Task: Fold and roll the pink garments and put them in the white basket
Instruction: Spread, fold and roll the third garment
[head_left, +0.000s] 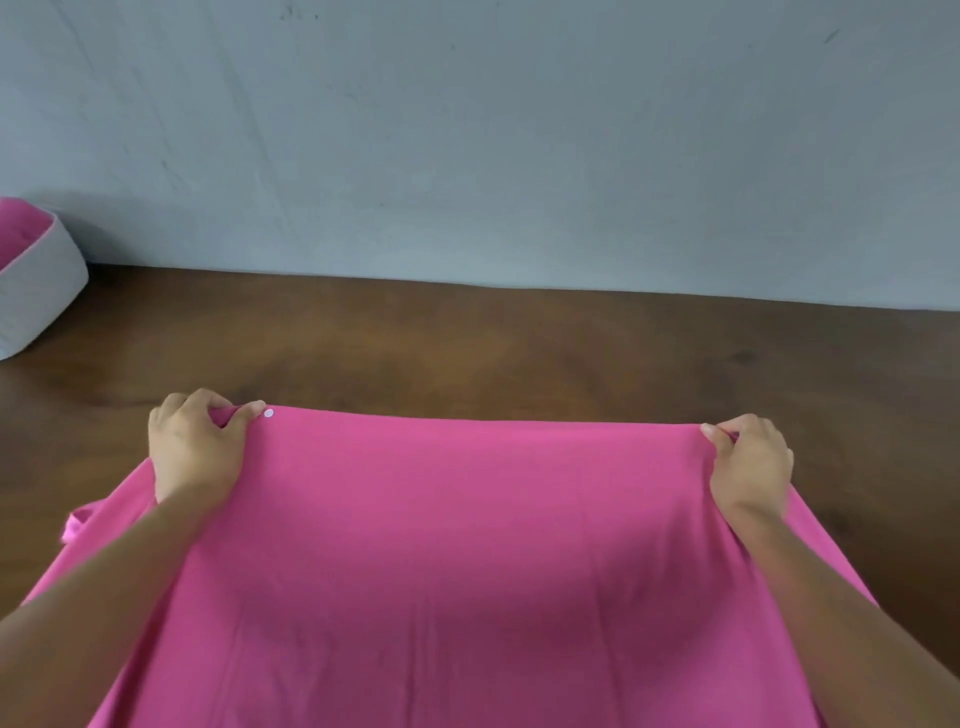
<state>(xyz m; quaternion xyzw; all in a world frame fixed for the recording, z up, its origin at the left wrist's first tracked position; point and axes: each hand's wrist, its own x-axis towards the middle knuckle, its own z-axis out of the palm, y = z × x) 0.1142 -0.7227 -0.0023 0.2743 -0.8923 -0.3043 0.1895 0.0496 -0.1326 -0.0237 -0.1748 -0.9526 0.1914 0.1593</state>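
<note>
A large pink garment (467, 545) is stretched flat in front of me, its far edge running straight across the table. My left hand (195, 449) pinches the far left corner, beside a small white button (268, 413). My right hand (750, 465) pinches the far right corner. Both forearms lie over the cloth. A strap or sleeve end (78, 522) sticks out at the left side. The white basket (44, 291) stands at the far left, cut by the frame edge, with pink cloth (18, 228) inside it.
The dark brown wooden table (519, 353) runs back to a grey-blue wall (467, 130). Bare wood shows between the garment's far edge and the wall, and to the right of the garment.
</note>
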